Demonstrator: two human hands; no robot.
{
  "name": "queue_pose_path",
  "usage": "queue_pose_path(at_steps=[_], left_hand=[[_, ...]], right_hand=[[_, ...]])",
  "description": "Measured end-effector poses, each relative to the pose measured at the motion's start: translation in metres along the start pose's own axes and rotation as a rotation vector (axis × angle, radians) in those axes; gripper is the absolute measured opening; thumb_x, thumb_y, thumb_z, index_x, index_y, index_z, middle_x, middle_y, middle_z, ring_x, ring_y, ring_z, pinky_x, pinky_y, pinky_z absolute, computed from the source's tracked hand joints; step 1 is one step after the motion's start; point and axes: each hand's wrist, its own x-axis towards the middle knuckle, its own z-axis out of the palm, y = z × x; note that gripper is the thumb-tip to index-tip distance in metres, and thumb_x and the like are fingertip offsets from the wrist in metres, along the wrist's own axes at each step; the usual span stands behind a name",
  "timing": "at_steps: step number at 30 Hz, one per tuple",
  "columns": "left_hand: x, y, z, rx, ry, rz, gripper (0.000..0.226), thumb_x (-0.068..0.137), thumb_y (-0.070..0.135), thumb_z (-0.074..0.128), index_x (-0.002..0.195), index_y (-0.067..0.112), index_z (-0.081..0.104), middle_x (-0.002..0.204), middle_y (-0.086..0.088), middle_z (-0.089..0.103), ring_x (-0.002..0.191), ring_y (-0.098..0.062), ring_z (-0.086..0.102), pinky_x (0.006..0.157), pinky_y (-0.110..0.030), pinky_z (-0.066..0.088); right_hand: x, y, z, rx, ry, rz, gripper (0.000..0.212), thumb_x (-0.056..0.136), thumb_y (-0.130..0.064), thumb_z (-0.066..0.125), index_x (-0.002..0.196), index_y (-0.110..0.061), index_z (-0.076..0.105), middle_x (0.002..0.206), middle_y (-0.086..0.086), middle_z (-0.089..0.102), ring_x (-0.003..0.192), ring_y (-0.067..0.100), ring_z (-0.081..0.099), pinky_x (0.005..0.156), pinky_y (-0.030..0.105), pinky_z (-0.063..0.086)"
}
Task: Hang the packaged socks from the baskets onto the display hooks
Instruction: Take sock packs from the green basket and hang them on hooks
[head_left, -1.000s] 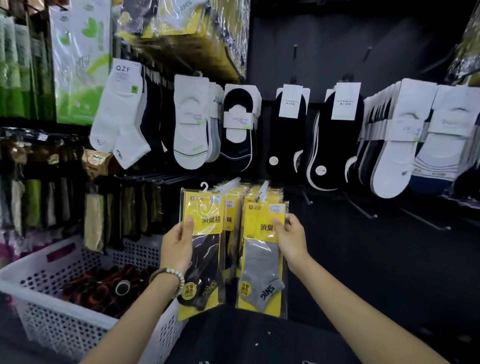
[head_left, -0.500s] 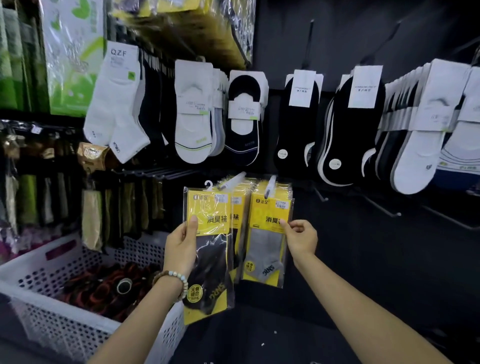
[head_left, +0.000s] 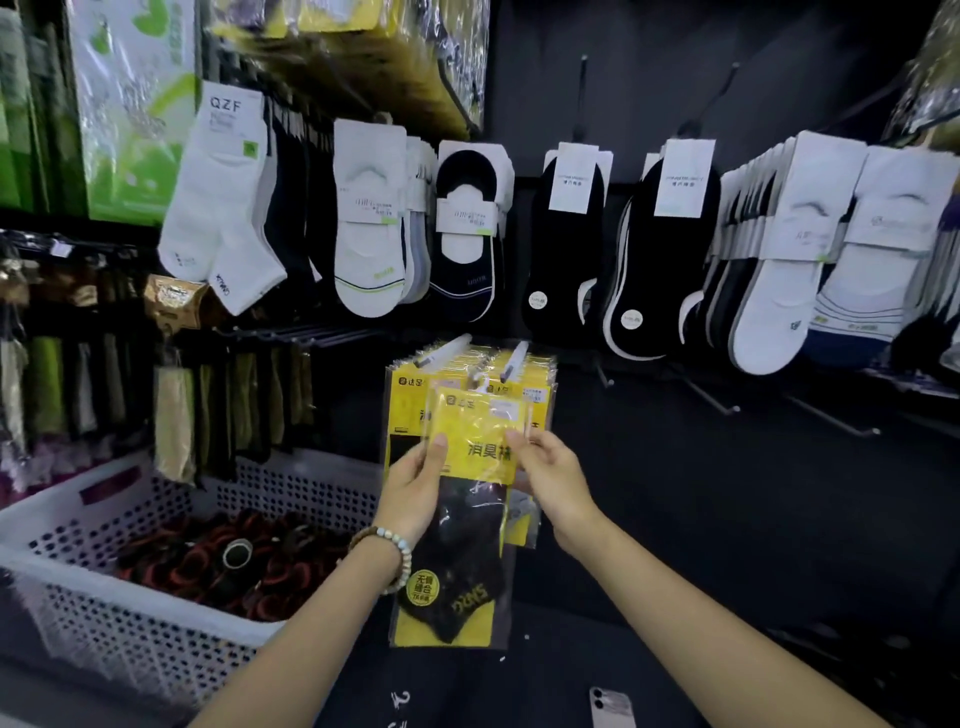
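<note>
My left hand (head_left: 415, 488) and right hand (head_left: 558, 486) each pinch a side edge of one yellow-carded pack of black socks (head_left: 467, 566), dead centre; just behind, at twelve o'clock, yellow packs (head_left: 405, 395) hang on display hooks (head_left: 514, 357); white perforated basket (head_left: 104, 586) at eight o'clock.

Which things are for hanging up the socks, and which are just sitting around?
For the job: yellow sock pack, held by left hand and right hand; yellow packs already on the hooks; white basket.
Just sitting around: phone; white QZF socks; black socks; green box.
</note>
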Motion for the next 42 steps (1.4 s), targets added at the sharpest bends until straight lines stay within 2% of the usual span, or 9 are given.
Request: queue_pose_path(at_steps=[4, 7, 10, 19, 22, 25, 30, 35, 42], left_hand=[[-0.006, 0.003, 0.013, 0.015, -0.047, 0.01, 0.017, 0.095, 0.038, 0.044, 0.082, 0.039, 0.055, 0.081, 0.024, 0.059, 0.074, 0.024, 0.053, 0.065, 0.003, 0.038], [0.0, -0.001, 0.017, 0.005, -0.161, -0.056, 0.024, 0.097, 0.04, 0.036, 0.107, 0.03, 0.055, 0.117, 0.003, 0.062, 0.11, -0.009, 0.057, 0.099, -0.03, 0.043], [0.0, 0.005, 0.022, 0.013, -0.206, -0.085, 0.048, 0.096, 0.045, 0.033, 0.138, 0.023, 0.038, 0.139, -0.001, 0.047, 0.126, -0.021, 0.046, 0.109, -0.044, 0.034], [0.022, 0.001, 0.026, 0.02, -0.085, -0.023, 0.047, 0.098, 0.04, 0.035, 0.142, 0.026, 0.033, 0.145, -0.001, 0.039, 0.132, -0.022, 0.039, 0.11, -0.044, 0.032], [0.03, -0.006, 0.028, 0.05, -0.094, -0.007, 0.048, 0.097, 0.042, 0.034, 0.143, 0.026, 0.034, 0.146, -0.001, 0.039, 0.132, -0.021, 0.038, 0.11, -0.043, 0.032], [0.039, -0.014, 0.033, 0.085, -0.085, 0.027, 0.048, 0.097, 0.039, 0.036, 0.142, 0.023, 0.034, 0.148, 0.001, 0.035, 0.133, -0.012, 0.035, 0.112, -0.032, 0.027], [0.055, -0.026, 0.042, 0.203, -0.057, 0.076, 0.049, 0.097, 0.039, 0.037, 0.144, 0.027, 0.029, 0.144, 0.005, 0.038, 0.092, 0.012, 0.044, 0.086, -0.015, 0.033], [0.068, -0.036, 0.052, 0.254, -0.043, 0.111, 0.054, 0.097, 0.041, 0.036, 0.147, 0.028, 0.02, 0.148, 0.001, 0.03, 0.121, -0.017, 0.047, 0.1, -0.03, 0.04], [0.033, -0.057, 0.052, 0.283, -0.067, 0.134, 0.057, 0.095, 0.042, 0.04, 0.147, 0.028, 0.021, 0.148, 0.006, 0.027, 0.129, -0.011, 0.038, 0.104, -0.032, 0.038]], right_hand=[[-0.009, 0.001, -0.007, 0.078, 0.047, 0.017, 0.012, 0.096, -0.021, 0.055, 0.095, -0.015, 0.065, 0.096, 0.005, 0.074, 0.084, 0.014, 0.072, 0.07, 0.023, 0.058], [-0.008, 0.003, -0.018, -0.019, 0.164, -0.005, 0.014, 0.097, -0.021, 0.053, 0.09, -0.012, 0.062, 0.096, 0.009, 0.073, 0.086, 0.019, 0.07, 0.075, 0.03, 0.057], [-0.002, -0.001, -0.021, -0.087, 0.227, -0.036, 0.017, 0.097, -0.021, 0.054, 0.094, -0.007, 0.062, 0.1, 0.017, 0.069, 0.097, 0.034, 0.065, 0.086, 0.044, 0.053], [0.035, -0.004, -0.012, -0.195, 0.193, -0.082, 0.022, 0.096, -0.025, 0.054, 0.097, -0.004, 0.061, 0.105, 0.024, 0.065, 0.1, 0.042, 0.061, 0.087, 0.055, 0.052], [0.046, 0.003, -0.008, -0.189, 0.218, -0.072, 0.014, 0.095, -0.025, 0.055, 0.09, -0.015, 0.062, 0.097, 0.013, 0.069, 0.091, 0.03, 0.066, 0.083, 0.044, 0.056], [0.057, 0.014, -0.009, -0.162, 0.266, -0.048, 0.027, 0.093, -0.027, 0.058, 0.087, -0.001, 0.061, 0.079, 0.008, 0.06, 0.072, 0.023, 0.055, 0.066, 0.033, 0.046], [0.07, 0.034, -0.017, -0.129, 0.287, -0.002, 0.024, 0.089, -0.032, 0.065, 0.09, -0.008, 0.065, 0.089, 0.004, 0.071, 0.084, 0.016, 0.068, 0.076, 0.029, 0.056], [0.068, 0.057, -0.031, -0.145, 0.312, 0.062, 0.024, 0.089, -0.029, 0.065, 0.096, -0.007, 0.063, 0.097, 0.011, 0.07, 0.092, 0.022, 0.066, 0.083, 0.04, 0.056], [0.022, 0.072, -0.056, -0.155, 0.252, 0.038, 0.031, 0.089, -0.026, 0.065, 0.116, -0.015, 0.053, 0.101, -0.004, 0.065, 0.094, 0.01, 0.062, 0.084, 0.032, 0.053]])
